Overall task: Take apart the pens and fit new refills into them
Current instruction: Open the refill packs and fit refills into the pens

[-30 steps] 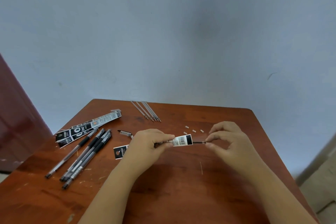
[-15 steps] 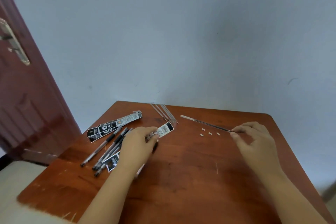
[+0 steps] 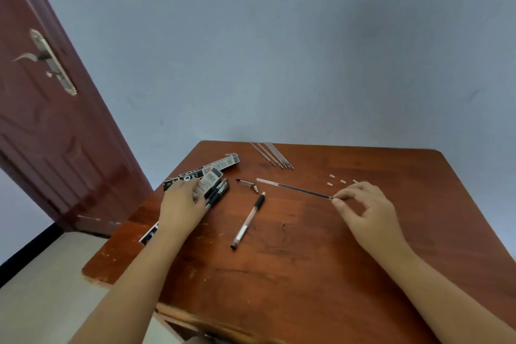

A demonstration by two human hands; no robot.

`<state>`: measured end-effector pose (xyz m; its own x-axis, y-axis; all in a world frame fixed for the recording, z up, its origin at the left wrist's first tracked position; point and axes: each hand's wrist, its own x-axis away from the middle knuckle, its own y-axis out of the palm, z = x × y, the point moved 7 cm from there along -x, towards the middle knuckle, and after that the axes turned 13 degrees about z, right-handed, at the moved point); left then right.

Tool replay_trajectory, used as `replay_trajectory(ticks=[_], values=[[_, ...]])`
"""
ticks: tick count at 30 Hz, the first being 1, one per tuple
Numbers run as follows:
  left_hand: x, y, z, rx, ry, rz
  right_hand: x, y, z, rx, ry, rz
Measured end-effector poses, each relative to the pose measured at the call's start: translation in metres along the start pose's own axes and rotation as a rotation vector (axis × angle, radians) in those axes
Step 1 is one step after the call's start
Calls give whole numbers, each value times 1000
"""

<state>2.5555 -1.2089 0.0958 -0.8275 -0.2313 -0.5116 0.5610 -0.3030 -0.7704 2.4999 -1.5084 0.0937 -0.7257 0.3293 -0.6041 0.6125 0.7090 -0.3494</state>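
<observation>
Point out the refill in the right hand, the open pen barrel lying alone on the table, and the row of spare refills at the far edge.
refill [image 3: 296,189], head view, middle of its thin dark shaft.
pen barrel [image 3: 247,223], head view, clear middle section.
spare refills [image 3: 272,153], head view, middle of the row.

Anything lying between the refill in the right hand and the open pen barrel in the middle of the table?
Nothing visible does. The right hand pinches the refill by its tip; bare table lies between it and the pen barrel. The pen tip piece sits off to the left.

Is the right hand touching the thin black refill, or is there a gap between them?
Touching. The head view shows the right hand pinching the near tip of the refill between thumb and forefinger, with no gap visible.
</observation>
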Motion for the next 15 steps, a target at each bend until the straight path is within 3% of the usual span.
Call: replay_trajectory(ticks=[8, 15], values=[[-55, 43, 8, 53, 187, -78, -6, 40, 12, 115, 147, -47], [-89, 78, 0, 10, 226, -140, -10, 64, 10, 41, 105, -70]])
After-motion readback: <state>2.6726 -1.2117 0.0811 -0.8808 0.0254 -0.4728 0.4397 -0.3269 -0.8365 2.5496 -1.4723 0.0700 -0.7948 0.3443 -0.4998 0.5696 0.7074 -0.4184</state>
